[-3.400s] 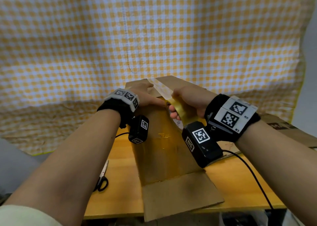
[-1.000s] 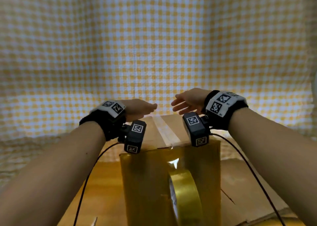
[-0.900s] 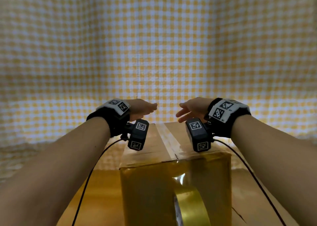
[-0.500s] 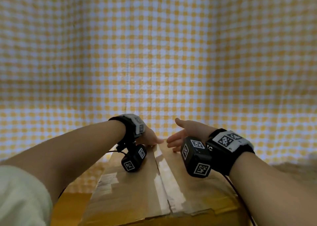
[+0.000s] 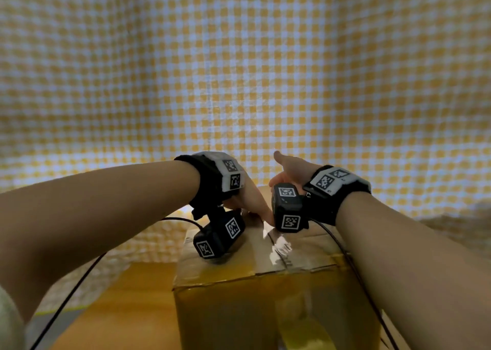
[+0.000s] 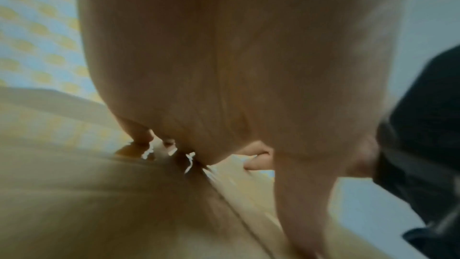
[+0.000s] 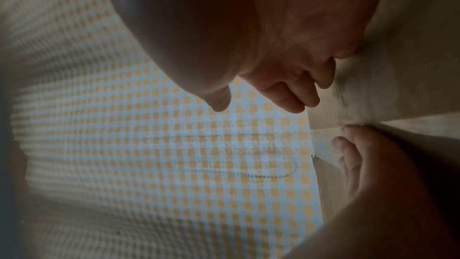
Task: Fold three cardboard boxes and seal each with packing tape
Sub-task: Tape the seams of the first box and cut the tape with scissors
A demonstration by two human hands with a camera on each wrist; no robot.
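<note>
One cardboard box [image 5: 260,278] stands on the table under both hands, its top seam already covered by a tape strip [image 5: 276,243]; the left hand [image 5: 249,201] and right hand [image 5: 289,169] press flat-fingered at its far edge, gripping nothing; no other boxes show, so two probably remain.

Left hand [image 5: 248,203] flat, palm down, right hand [image 5: 288,170] open, thumb raised

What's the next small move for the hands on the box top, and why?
Probably press the tape end down over the box's far edge. Left hand and right hand both sit at that edge, fingers extended, where the right wrist view shows the strip reaching past the seam.
</note>
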